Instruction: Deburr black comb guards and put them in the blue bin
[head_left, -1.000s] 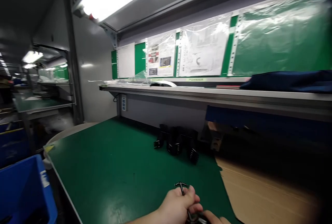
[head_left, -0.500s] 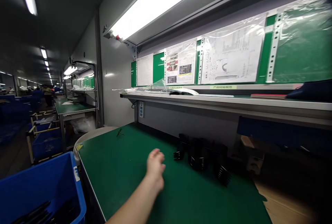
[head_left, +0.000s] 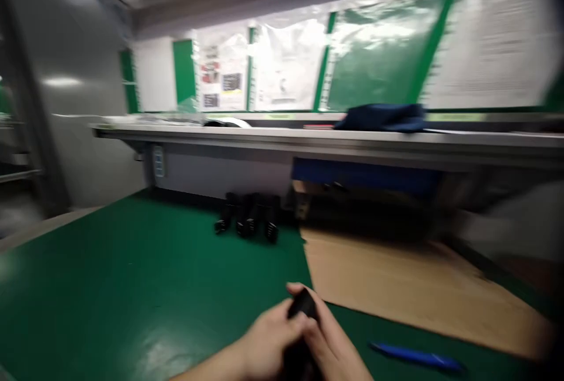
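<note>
Both my hands are closed around one black piece (head_left: 302,304), my left hand (head_left: 271,337) wrapping it from nine o'clock and my right hand (head_left: 330,340) from three. It sits low in my view, about six o'clock, above the green mat (head_left: 132,287); I suppose I grip it from two sides so it can't twist, with its end poking up between my fingers. Blur and my own fingers cover most of it, so I can't fairly say what its full shape is.

The black toothed parts (head_left: 249,216) stand in a row at eleven o'clock from my hands, likely pushed back to leave working room. The cardboard sheet (head_left: 396,287) lies at two o'clock, perhaps to guard the surface: flat, tan, matte, ragged along one edge. Just past three o'clock rests a slim blue pen-like stick (head_left: 416,357), smooth and tapered. The mat has a dull sheen. Toward twelve, a pale hard-edged shelf (head_left: 282,139) carries a soft, rumpled navy cloth (head_left: 383,117).
</note>
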A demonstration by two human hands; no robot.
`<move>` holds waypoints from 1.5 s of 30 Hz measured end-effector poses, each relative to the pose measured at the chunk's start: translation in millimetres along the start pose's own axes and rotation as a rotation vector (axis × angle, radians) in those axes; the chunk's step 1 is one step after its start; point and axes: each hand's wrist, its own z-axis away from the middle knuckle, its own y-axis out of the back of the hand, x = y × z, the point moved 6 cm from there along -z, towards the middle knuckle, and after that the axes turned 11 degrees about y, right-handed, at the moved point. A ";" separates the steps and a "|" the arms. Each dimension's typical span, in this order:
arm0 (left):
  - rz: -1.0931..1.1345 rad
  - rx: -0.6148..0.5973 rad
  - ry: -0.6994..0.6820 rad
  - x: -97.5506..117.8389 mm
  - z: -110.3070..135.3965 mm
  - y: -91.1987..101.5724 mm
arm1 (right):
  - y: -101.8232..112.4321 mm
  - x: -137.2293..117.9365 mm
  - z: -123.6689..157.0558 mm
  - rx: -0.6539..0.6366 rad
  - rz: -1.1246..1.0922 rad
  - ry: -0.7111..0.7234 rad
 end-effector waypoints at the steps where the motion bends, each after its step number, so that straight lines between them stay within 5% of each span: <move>1: 0.014 0.022 0.052 -1.8 -0.9 0.2 | 7.5 -0.6 -2.1 -0.035 -0.014 -0.009; 7: 0.231 0.235 0.280 1.9 4.4 22.6 | 123.2 44.5 12.2 -0.144 0.435 -0.175; 11: 0.217 0.173 0.275 9.3 9.4 21.9 | 154.4 76.5 47.5 -0.221 0.426 -0.236; 18: -0.061 0.101 0.241 14.6 15.4 12.4 | 140.0 81.3 45.3 -0.063 0.379 -0.235; 25: -0.739 0.116 0.176 37.5 21.7 10.0 | 72.2 13.2 -13.5 -0.191 0.256 0.033; 30: -0.743 0.074 0.320 30.1 25.7 14.2 | 45.3 -6.1 -7.1 -0.236 0.238 0.240; 34: -0.793 0.121 0.442 16.1 29.5 18.0 | 43.4 -8.9 4.5 -0.229 0.503 0.371; 45: -0.967 0.053 0.463 22.7 32.9 -4.1 | 33.7 -11.8 8.4 -0.310 0.719 0.376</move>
